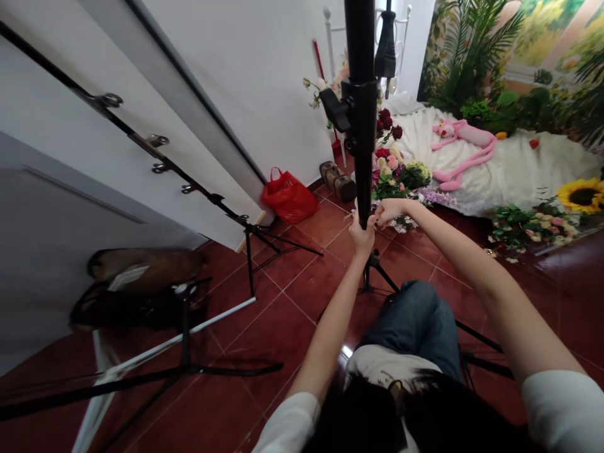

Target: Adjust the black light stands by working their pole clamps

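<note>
Black stand pole [361,56] is right up close, left hand [362,237] wrapped around its lower part; right hand [391,211] is bent against it, can't tell what it's pinching. Floor [287,324] is pretty crowded: red bag [290,196], white pole [221,316], black stand legs [141,380], flowers [389,167]. White shirt [377,360] has print too small to read.

The place looks like a small photo studio set up in a white-walled, red-tiled room [278,333]. At 2 o'clock a garden-scene backdrop [542,47] rises behind a rumpled white cloth [528,170], where a pink plush figure [472,134] lies posed like a prop. Rose bouquets [389,162] at 2 o'clock and a sunflower [579,195] at 3 dress its edges. At 10 o'clock runs a black pole [116,119] fitted with metal clips [159,140]; black stand legs [186,340] spread at 8.
</note>
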Demonstrator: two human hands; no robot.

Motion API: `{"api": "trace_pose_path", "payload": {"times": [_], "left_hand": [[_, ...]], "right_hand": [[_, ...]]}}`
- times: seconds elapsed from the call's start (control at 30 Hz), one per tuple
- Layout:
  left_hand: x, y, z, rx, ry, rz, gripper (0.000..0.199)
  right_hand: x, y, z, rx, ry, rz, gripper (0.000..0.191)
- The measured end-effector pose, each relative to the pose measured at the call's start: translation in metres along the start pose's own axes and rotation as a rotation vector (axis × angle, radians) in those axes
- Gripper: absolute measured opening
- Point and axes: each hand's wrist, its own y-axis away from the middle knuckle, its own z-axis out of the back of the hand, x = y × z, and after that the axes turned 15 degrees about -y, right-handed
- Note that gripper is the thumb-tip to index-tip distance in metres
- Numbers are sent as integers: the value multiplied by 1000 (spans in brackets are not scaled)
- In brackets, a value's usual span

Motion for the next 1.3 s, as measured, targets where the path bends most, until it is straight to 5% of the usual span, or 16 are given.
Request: {"api": "trace_pose_path", "payload": {"times": [0.13, 0.33, 0.5, 0.73, 1.03, 1.17, 1.3], "left_hand": [[1, 0, -1, -25, -21, -5, 53], [-1, 1, -1, -32, -3, -12, 54], [-2, 2, -1, -47, -12, 5, 53], [0, 2, -4, -63, -45, 29, 51], [1, 3, -4, -86, -68, 5, 49], [2, 2, -4, -73, -60, 11, 48], [2, 3, -4, -72, -35, 13, 48]], "right_hand": [[-53, 8, -11, -13, -635, 171, 19], [-89, -7, -50, -211, -934, 443, 42], [-72, -6, -63, -430, -811, 462, 47], [-35, 10, -60, -589, -717, 211, 21], [-7, 4, -41, -493, -612, -143, 9], [-26, 1, -52, -478, -635, 48, 22], [-53, -11, -77, -629, -564, 359, 32]]}}
